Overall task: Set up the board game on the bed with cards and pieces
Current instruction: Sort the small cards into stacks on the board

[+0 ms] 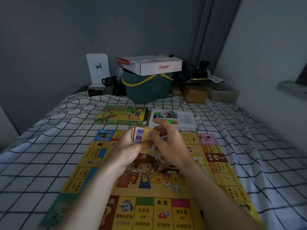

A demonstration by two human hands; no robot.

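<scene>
Bed (41, 146): checked sheet, I saw game board (221, 176) flat, "$1600", "$700" readable.
Left hand (127, 146): gripped card stack (139, 136).
Right hand (167, 141): pinched top card.

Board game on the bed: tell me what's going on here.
A person is setting up a board game. The game board lies unfolded on the checked bedsheet. Above it, the left hand holds a stack of cards while the right hand works at them, apparently sorting or pulling one off. Beyond the board sit the green game box and a white tray of pieces, not yet laid out.
</scene>
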